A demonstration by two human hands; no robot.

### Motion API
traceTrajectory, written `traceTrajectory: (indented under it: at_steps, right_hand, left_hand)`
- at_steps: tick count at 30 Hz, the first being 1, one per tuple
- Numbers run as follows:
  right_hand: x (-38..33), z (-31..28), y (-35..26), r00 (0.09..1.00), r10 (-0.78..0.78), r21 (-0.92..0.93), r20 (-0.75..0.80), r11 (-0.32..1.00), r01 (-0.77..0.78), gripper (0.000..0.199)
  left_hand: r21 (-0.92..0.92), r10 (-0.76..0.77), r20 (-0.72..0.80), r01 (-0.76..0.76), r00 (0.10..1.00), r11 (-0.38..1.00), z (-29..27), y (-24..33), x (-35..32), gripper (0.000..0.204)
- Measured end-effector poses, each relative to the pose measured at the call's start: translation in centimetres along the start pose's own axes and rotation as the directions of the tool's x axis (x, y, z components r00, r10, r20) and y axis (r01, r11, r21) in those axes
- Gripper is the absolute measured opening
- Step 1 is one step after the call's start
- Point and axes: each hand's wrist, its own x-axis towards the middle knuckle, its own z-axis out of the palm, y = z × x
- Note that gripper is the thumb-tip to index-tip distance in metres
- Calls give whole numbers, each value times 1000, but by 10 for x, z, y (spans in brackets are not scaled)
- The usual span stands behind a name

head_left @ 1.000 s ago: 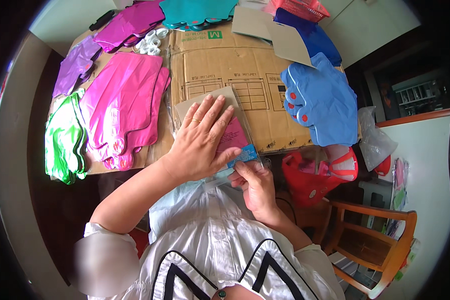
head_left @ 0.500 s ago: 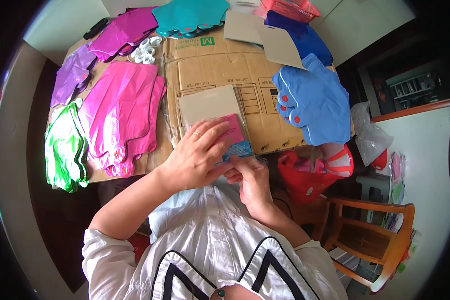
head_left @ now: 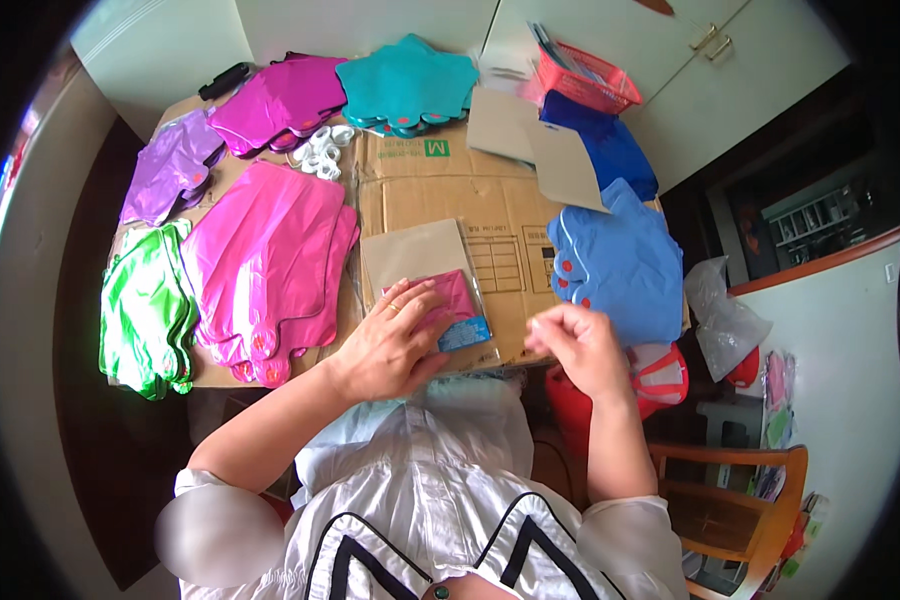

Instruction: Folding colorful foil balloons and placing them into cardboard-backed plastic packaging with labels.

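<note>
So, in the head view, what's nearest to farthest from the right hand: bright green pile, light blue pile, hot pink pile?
1. Light blue pile: just beyond the right hand.
2. Hot pink pile: well to the left.
3. Bright green pile: left of the pink.

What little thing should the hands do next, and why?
Maybe bring the right hand over to the near edge of the clear packet and smooth it flat. The left hand rests on the packet, while the right one hovers apart from it, to its right; I can't tell whether it holds anything.
</note>
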Motion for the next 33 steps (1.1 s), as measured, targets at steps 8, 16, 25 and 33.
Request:
traceTrajectory:
  at_steps: [8,16,25,33]
  right_hand:
    - [38,61,4,746,-498,-626,443,424,654,71]
    - [40,46,7,780,-360,-582,512,522,623,79]
    - [156,-84,-5,767,-592,-887,248,179,426,30]
    - [240,-75,-37,539,-815,-836,213,134,532,9]
  left_hand:
    - [-164,-134,-57,123,989,979,2,-7,1,61]
    - [10,-29,25,29,999,1000,-5,-2,10,72]
    - [-37,-71,93,75,993,997,-13,0,14,65]
    - [-64,-84,56,87,995,994,-12,0,11,64]
